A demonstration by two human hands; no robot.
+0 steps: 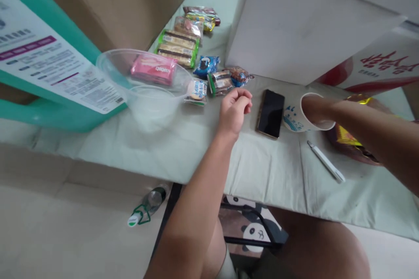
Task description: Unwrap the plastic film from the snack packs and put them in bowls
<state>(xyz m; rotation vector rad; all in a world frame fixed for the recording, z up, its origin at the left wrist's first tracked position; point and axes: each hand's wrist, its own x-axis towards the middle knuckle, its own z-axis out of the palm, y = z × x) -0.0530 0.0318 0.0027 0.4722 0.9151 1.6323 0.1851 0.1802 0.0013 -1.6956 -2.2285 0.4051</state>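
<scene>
My left hand (234,111) rests by the snacks with its fingers curled in, and nothing shows in them. Just beyond it lie a brown-and-green wafer packet (220,83), a blue packet (207,66) and a shiny brown-and-blue packet (240,75). My right hand (314,109) reaches into a white paper tub (293,115) with blue print, whose wall hides the fingers. Between the two hands a black phone (271,113) lies flat. A white pen-like cutter (325,162) is in front of the tub.
At left, a clear plastic bowl (153,111) stands before a pink packet (153,69) and a teal jug (62,109). More packaged snacks (178,45) line a cardboard box (127,4). A white box (278,26) rises behind the phone. A brown-and-yellow bag (348,137) lies under my right forearm.
</scene>
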